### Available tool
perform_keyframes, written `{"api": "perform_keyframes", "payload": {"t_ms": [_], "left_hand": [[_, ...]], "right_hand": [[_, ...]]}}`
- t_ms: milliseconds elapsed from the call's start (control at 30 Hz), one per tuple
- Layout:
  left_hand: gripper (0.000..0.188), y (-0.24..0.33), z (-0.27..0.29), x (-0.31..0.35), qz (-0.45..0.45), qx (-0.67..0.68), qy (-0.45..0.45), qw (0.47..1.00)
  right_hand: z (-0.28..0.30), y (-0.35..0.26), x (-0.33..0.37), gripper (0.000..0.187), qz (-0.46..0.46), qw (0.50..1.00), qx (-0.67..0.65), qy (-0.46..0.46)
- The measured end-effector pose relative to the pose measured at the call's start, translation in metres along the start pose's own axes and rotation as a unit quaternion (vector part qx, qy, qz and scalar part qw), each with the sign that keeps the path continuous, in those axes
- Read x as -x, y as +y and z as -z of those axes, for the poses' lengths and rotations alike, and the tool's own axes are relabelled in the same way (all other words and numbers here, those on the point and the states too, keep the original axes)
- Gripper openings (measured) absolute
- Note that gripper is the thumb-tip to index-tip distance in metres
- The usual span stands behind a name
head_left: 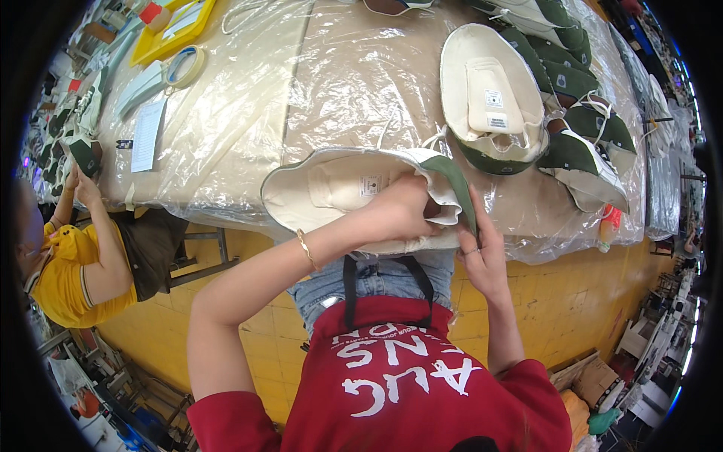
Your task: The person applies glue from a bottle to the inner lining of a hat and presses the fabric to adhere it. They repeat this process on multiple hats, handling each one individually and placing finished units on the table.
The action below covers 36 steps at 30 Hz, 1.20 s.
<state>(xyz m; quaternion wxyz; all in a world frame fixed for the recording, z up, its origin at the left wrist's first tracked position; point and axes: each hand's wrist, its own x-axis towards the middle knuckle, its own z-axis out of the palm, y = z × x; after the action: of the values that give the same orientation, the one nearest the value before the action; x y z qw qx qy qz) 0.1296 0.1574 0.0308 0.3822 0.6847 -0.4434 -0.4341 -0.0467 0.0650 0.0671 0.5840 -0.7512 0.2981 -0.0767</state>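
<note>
In front of me, at the table's near edge, is a large shoe-shaped sewn fabric piece [290, 192]. It has a cream lining with a small printed label inside, a dark green panel on the right and a white lace. My left hand [399, 211] reaches into its right part; the fingers are curled into the folds and their tips are hidden. On the outer side, my right hand [483, 256] grips the green panel's edge between thumb and fingers. A second such piece [489, 71] lies just beyond, lining up.
Clear plastic sheeting covers the table [226, 113]. More green and white pieces [595, 143] are heaped at the right. On the left lie a paper sheet [147, 135], a tape roll [184, 66] and a yellow tray [169, 38]. A person in yellow [83, 271] works at the far left.
</note>
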Motion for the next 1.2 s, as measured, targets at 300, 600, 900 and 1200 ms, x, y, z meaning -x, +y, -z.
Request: {"api": "perform_keyframes", "payload": {"t_ms": [300, 600, 900, 1200], "left_hand": [[0.040, 0.006, -0.017, 0.012, -0.037, -0.106, 0.064, 0.992], [0.037, 0.011, 0.008, 0.007, 0.022, 0.150, 0.025, 0.988], [0.035, 0.026, 0.016, 0.016, -0.001, -0.034, -0.006, 0.999], [0.037, 0.038, 0.002, 0.038, -0.114, -0.241, 0.254, 0.930]], "right_hand": [[0.001, 0.000, 0.002, 0.062, -0.023, 0.999, -0.020, 0.008], [0.006, -0.003, -0.002, 0.061, -0.048, 0.997, -0.050, -0.018], [0.001, -0.039, -0.024, 0.046, 0.180, 0.906, 0.355, 0.147], [0.001, -0.062, -0.048, 0.045, 0.045, 0.913, 0.397, 0.082]]}}
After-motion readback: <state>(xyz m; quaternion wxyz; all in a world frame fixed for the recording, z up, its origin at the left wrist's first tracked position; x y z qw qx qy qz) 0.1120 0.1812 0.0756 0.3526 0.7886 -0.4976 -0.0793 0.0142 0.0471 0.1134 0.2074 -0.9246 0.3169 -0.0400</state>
